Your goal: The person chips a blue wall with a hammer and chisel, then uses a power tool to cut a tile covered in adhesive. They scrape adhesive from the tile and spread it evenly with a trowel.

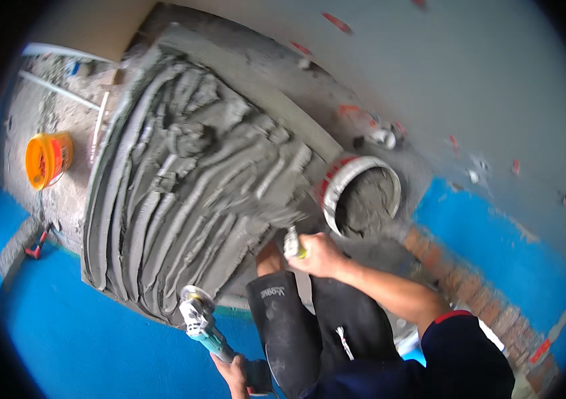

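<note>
My right hand [319,256] is wrapped round the pale and yellow-green handle of a trowel [292,243]. Its blade is blurred and hard to tell from the grey mortar [163,179] around it. That mortar lies in long combed ridges, with a few lumps, over a large flat slab [289,116] in front of me. In my left hand [233,376], low in the picture, is a teal and white power tool [206,329] shaped like an angle grinder. A round disc at its head is by the slab's near edge. Right of the trowel stands a white and red bucket [396,193] of mortar.
An orange bucket [50,159] and pale strips [63,90] lie left of the slab. A red-handled tool [37,246] is near the blue surface [116,346]. Exposed brick [475,286] runs along the right. Small red pieces [336,22] dot the grey surface beyond.
</note>
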The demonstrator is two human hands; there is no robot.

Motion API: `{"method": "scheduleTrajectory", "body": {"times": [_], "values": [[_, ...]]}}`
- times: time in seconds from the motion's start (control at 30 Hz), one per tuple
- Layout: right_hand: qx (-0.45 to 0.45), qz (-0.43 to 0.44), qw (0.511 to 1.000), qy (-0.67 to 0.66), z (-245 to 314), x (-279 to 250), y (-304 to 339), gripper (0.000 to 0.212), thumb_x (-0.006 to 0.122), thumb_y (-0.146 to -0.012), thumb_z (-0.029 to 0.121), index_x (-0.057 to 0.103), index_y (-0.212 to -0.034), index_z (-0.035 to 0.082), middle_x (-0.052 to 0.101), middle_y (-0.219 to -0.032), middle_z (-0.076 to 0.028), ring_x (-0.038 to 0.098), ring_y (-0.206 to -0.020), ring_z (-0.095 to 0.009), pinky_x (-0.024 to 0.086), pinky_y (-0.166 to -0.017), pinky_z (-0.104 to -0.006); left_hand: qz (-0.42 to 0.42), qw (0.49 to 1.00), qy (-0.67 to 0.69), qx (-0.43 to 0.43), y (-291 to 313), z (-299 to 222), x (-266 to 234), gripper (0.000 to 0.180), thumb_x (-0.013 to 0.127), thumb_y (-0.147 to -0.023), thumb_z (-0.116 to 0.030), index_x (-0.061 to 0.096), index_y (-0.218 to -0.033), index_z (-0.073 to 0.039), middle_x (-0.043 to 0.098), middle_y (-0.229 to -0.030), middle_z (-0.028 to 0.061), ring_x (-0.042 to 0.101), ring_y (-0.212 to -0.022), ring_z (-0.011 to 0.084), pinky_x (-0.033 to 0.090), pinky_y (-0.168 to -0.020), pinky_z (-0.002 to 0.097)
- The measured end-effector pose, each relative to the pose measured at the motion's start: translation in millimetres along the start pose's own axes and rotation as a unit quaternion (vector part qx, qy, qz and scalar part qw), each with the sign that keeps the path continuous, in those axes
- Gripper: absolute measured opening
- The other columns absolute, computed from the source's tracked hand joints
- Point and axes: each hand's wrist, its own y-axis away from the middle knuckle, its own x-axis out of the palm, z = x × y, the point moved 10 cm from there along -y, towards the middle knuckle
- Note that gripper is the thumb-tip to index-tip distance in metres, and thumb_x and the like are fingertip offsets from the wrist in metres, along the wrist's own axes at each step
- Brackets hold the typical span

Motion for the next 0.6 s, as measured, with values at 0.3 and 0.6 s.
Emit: {"method": "scheduleTrajectory", "body": {"times": [0.3,0.6], "values": [[0.277,0.013,0.929,0.247,-254.4,-95.9,209.6,0.036,0.056,-0.094,0.029,0.047,-0.108,-0.003,0.067,-0.101,-0.026,0.068,-0.092,-0.04,0.052,-0.082,-0.0513,0.019,0.996,-0.051,0.064,57.9,-72.1,65.8,0.056,0.061,-0.07,0.005,0.046,-0.123,-0.002,0.053,-0.089,0.0052,0.055,-0.073,0.0146,0.048,-0.064,0.028],[0.28,0.01,0.94,0.196,-311.7,-77.2,178.3,0.054,0.061,-0.092,0.043,0.059,-0.121,-0.002,0.06,-0.123,-0.025,0.058,-0.115,-0.039,0.046,-0.098,-0.0484,0.102,0.976,-0.062,0.182,142.3,-138.8,236.2,0.063,0.067,-0.075,0.003,0.041,-0.131,-0.006,0.053,-0.099,0.0034,0.054,-0.085,0.0144,0.048,-0.074,0.0295]]}}
